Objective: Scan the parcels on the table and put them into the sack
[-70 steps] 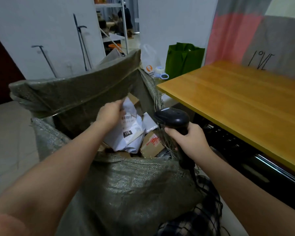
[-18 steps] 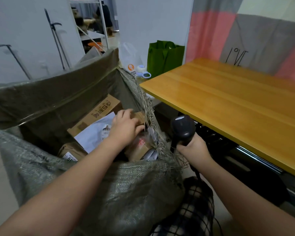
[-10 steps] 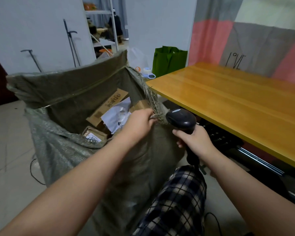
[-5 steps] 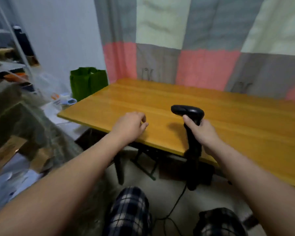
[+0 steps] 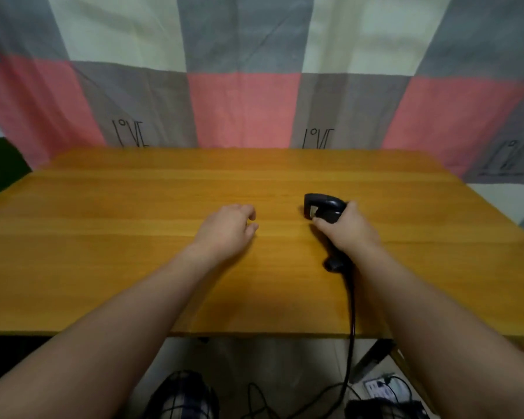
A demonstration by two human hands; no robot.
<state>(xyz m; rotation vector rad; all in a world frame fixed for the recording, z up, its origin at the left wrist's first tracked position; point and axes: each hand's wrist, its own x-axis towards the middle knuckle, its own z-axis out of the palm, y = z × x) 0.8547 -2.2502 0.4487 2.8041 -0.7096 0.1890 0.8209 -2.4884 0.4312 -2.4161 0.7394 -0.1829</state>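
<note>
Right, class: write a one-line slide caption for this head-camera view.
Right hand grips a black corded scanner above the wooden table; left hand hangs loosely curled beside it.

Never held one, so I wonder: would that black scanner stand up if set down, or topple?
The scanner looks rigid: a moulded pistol shape gripped in the right hand. Stood on its narrow handle end it would likely tip, since the head overhangs. Its cable hangs over the table edge and might tug it.
</note>
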